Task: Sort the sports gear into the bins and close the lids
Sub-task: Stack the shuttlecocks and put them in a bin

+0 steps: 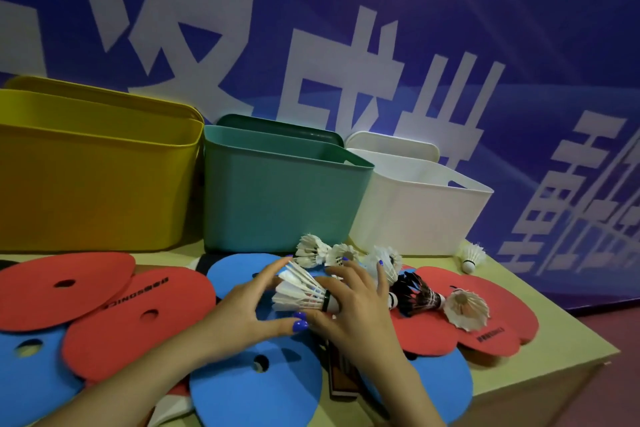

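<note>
gathering shuttlecocks is where we are, and by our reading the sorting has barely begun. our left hand (252, 308) has its fingers spread and gently curved against the feather skirt of a white shuttlecock (303, 291), while our right hand (356, 308) curls round its cork end, so the two hands cup it together just above the tabletop (540, 350). more white shuttlecocks (313, 250) lie just behind it, a dark-feathered pair (415, 295) sits to the right on a red disc (485, 308), another white one (465, 310) rests beside them, and one lone shuttlecock (471, 256) stands near the white bin (415, 215).

the yellow bin (93, 184), the teal bin (277, 198) and the white bin stand in a row at the back, all open, each with its lid (277, 125) propped upright behind it. we cannot see into them, so whether anything lies inside we cannot tell. red discs (62, 288) and blue discs (256, 388) lie overlapping across the front of the tabletop, unsorted.

what is left, as we judge it: nearly everything, meaning the shuttlecocks into one bin, the discs by colour or kind into the others, then all three lids down
</note>
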Demonstrator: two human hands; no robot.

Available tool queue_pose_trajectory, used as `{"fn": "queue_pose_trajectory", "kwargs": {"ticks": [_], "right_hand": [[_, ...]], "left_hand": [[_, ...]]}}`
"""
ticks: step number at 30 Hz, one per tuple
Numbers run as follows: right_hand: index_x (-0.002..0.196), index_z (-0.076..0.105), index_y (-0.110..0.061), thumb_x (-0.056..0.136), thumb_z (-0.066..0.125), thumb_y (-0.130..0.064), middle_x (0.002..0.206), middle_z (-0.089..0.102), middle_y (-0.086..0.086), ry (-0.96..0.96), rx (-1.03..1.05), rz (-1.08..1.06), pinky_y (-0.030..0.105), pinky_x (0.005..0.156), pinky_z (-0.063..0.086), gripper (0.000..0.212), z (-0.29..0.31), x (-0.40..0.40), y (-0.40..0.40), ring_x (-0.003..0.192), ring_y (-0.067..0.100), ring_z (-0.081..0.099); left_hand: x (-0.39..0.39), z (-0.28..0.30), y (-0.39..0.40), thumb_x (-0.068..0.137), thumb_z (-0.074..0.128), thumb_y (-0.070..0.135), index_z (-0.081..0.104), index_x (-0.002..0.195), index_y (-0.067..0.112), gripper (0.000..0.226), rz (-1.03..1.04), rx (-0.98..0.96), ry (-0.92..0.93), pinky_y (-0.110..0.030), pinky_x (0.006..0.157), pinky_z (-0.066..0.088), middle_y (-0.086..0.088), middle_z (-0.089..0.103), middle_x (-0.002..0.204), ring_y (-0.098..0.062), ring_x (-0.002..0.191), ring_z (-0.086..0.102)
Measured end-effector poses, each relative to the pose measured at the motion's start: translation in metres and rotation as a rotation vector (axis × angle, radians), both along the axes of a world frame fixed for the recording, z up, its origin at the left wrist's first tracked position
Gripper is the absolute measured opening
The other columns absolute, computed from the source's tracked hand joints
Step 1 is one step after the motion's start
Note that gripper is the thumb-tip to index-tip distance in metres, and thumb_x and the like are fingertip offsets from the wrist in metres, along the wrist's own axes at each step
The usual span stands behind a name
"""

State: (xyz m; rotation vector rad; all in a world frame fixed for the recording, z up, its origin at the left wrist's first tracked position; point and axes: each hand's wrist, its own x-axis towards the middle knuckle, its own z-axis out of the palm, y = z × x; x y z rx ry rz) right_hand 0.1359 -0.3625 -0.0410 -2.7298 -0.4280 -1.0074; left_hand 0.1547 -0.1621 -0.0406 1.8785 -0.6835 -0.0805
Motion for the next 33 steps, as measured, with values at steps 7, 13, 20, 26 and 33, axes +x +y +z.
{"fn": "queue_pose_trajectory", "kwargs": {"ticks": [7, 13, 20, 26, 33], "right_hand": [[0.120, 0.039, -0.045, 0.078, 0.019, -0.082, 0.134, 0.046, -0.016, 0.074, 0.124, 0.001, 0.051, 0.111, -0.003, 0.060, 0.011, -0.013, -0.010, 0.135, 0.006, 0.017], [0.140, 0.009, -0.050, 0.066, 0.017, -0.085, 0.154, 0.008, -0.010, 0.321, 0.054, -0.051, 0.046, 0.115, -0.010, 0.083, 0.018, -0.027, -0.018, 0.141, 0.010, -0.016], [0.090, 0.070, -0.022, 0.067, 0.062, -0.027, 0.111, 0.066, 0.005, 0.077, 0.062, -0.178, 0.041, 0.085, 0.050, 0.025, 0.007, -0.025, -0.044, 0.107, 0.031, 0.061], [0.080, 0.074, -0.018, 0.080, 0.066, -0.019, 0.101, 0.068, 0.001, -0.123, 0.381, -0.119, 0.034, 0.082, 0.047, 0.007, 0.029, -0.013, -0.034, 0.096, 0.019, 0.061], [0.070, 0.065, 0.002, 0.082, 0.069, -0.014, 0.062, 0.054, 0.006, 0.171, 1.121, 0.276, 0.029, 0.060, 0.038, 0.021, 0.069, -0.009, 0.004, 0.062, 0.013, 0.046]], "left_hand": [[0.002, 0.024, -0.029, 0.050, 0.087, 0.054, 0.042, 0.129, 0.046, 0.091, -0.075, -0.316, 0.160, -0.013, 0.082, 0.047, 0.019, 0.066, 0.113, 0.007, 0.104, 0.060], [0.009, 0.027, -0.039, 0.013, 0.094, 0.047, 0.051, 0.120, 0.033, 0.116, 0.091, -0.719, 0.351, -0.028, 0.066, 0.057, 0.001, 0.065, 0.095, -0.017, 0.081, 0.069], [0.013, 0.017, -0.016, 0.057, 0.080, -0.006, 0.052, 0.122, 0.020, 0.076, 0.143, -0.810, 0.450, -0.041, 0.068, 0.060, -0.001, 0.060, 0.112, -0.026, 0.087, 0.066], [0.011, 0.005, -0.009, 0.043, 0.076, 0.035, 0.056, 0.111, 0.028, 0.070, 0.136, -0.395, 0.138, -0.018, 0.071, 0.050, 0.007, 0.068, 0.092, -0.011, 0.086, 0.065], [0.006, 0.000, -0.014, 0.068, 0.071, 0.011, 0.047, 0.107, 0.066, 0.072, 0.003, -0.189, -0.031, -0.025, 0.083, 0.051, 0.019, 0.061, 0.111, -0.004, 0.098, 0.064]]}}
